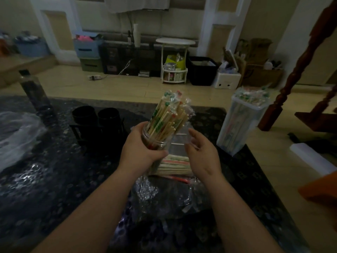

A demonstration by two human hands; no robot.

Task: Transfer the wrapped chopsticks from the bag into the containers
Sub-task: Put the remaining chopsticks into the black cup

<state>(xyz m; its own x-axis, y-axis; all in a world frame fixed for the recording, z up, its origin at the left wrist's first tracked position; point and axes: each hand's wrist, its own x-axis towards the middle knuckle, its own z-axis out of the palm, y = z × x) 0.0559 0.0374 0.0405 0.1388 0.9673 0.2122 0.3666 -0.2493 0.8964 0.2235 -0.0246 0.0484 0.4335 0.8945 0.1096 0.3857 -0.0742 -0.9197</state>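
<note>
A person's left hand point(140, 152) was wrapped around a clear jar point(154, 138) at the middle of a dark patterned table point(54, 179), fingers curled firmly on its side. The jar was packed with wrapped chopsticks point(167, 115) that leaned out of its mouth toward 1 o'clock. The right hand point(202, 152) hovered just beside the jar at 3 o'clock, its fingers loose and spread and holding nothing. Whether its fingertips touched the clear wrapping could not be told.

Directly below the jar, at 6 o'clock, a flat pile of loose chopsticks point(175, 165) lay on a crumpled clear bag point(164, 198) that spread back between the two forearms.

The table's right edge ran from 2 o'clock down to 5 o'clock, near the right forearm. A tall clear container point(242, 121), already crammed with chopsticks, stood by that edge at 2 o'clock, well apart from the jar. Bare dark tabletop lay between the two.

At 9 o'clock, near the left hand, two black cups point(98, 117) stood side by side in a dark holder. Farther off at 10 o'clock was a tall bottle point(34, 92), and shiny clear plastic point(16, 136) lay at the table's far left.

Beyond the right edge were pale floor, a turned wooden post point(291, 73), a white block point(310, 157) and something orange point(321, 189).
</note>
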